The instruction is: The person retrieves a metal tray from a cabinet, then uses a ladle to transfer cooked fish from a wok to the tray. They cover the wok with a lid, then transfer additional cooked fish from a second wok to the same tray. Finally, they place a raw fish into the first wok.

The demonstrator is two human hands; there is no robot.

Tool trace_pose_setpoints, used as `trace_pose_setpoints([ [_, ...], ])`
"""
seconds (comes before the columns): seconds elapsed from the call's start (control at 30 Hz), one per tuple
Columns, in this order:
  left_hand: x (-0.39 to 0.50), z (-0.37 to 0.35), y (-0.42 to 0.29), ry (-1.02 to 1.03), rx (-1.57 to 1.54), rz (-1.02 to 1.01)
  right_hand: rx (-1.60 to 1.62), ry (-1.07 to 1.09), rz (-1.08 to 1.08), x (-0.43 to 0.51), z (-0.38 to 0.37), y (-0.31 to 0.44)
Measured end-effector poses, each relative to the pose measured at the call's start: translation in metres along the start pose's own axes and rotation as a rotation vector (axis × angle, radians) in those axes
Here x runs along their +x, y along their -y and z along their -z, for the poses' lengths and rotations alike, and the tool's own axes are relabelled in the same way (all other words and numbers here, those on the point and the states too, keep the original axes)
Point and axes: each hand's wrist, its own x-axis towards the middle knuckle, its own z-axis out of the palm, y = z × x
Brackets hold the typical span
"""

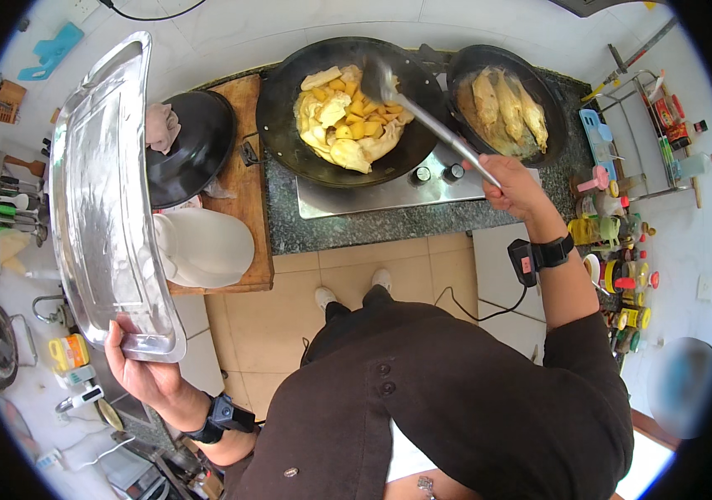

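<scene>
My left hand (143,375) grips the near end of a rectangular stainless steel tray (109,187), which is raised and tilted at the left. With my right hand (512,187) I hold the metal handle of a ladle (440,128); its blurred dark bowl is over the right part of a large black wok (278,150). Yellow chunks (356,115), possibly potato, and pale yellow folded pieces (351,154) lie in the wok. To its right, several browned fish (507,103) sit in liquid in a black frying pan (556,137).
The pans stand over a steel gas hob (381,199) on a granite counter (368,228). Left, a wooden board (256,250) bears a black lid (206,150) with a cloth (162,128) and a whitish plastic container (212,247). Bottles (587,231) line the right side, below a wire rack (637,144).
</scene>
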Motion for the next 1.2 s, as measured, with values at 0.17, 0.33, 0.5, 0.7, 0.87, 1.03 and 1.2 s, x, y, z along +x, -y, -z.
trace_pose_setpoints([
  [0.17,0.002,-0.005,0.007,0.042,-0.013,0.020,0.140,0.134,0.070,-0.011,0.008,-0.011],
  [0.33,-0.001,-0.019,0.020,0.051,0.016,0.033,0.072,0.088,0.027,-0.010,0.011,-0.018],
  [0.5,-0.007,-0.032,0.029,-0.053,-0.015,-0.007,0.251,0.180,0.043,-0.011,0.014,-0.023],
  [0.7,-0.011,-0.032,0.031,0.019,0.027,0.016,0.306,0.275,0.023,-0.013,0.016,-0.025],
  [0.87,-0.007,-0.024,0.027,0.095,0.005,0.042,0.306,0.240,0.067,-0.018,-0.003,-0.032],
  [1.03,-0.003,-0.015,0.016,0.131,0.031,0.070,0.190,0.121,0.038,-0.034,-0.026,-0.047],
  [1.2,0.002,0.001,0.006,0.152,0.003,0.102,0.435,0.141,0.080,-0.032,-0.044,-0.059],
])
